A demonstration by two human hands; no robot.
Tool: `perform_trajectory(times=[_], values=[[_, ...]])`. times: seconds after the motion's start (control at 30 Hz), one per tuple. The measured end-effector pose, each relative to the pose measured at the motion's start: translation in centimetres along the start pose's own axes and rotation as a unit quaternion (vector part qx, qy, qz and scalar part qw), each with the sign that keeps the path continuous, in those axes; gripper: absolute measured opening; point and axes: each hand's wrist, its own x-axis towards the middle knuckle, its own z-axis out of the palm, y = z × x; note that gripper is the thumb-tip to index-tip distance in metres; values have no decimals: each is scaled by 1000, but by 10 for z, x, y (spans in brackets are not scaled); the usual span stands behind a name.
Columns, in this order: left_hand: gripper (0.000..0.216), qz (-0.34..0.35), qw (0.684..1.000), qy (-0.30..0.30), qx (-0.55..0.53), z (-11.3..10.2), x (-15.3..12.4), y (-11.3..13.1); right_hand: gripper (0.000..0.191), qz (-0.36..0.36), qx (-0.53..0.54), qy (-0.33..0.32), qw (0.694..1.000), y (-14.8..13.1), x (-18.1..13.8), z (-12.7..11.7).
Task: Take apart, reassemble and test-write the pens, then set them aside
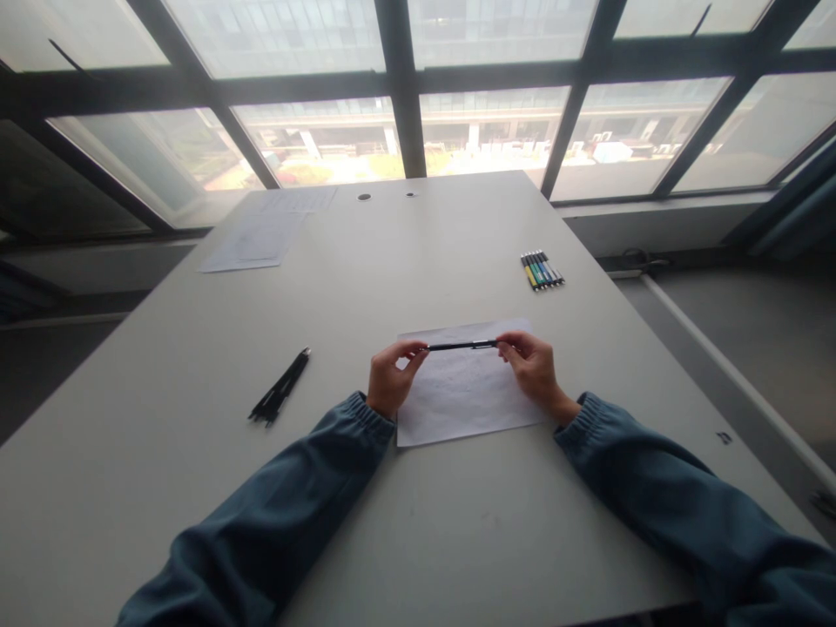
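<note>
A black pen (461, 346) with a clip lies level between my two hands, above a white sheet of paper (457, 405). My left hand (393, 376) pinches its left end between thumb and fingers. At the other end, near the clip, my right hand (532, 370) grips it the same way. Faint marks show on the paper. To the left of my left hand is a bundle of black pens (280, 387), lying slantwise on the table.
On the white table (418, 540), several pens with coloured barrels (542, 271) lie side by side at the back right. More paper sheets (252, 235) rest at the far left. Two round dark spots are near the far edge, before the windows (493, 131). A small dark mark (724, 438) is at right.
</note>
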Motion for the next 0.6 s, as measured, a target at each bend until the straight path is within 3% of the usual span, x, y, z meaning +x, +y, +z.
perform_trajectory(times=[0.6], values=[[17,7,1000,-2,6,0,0,-1,16,-25,-16,8,1000,1,0,0]])
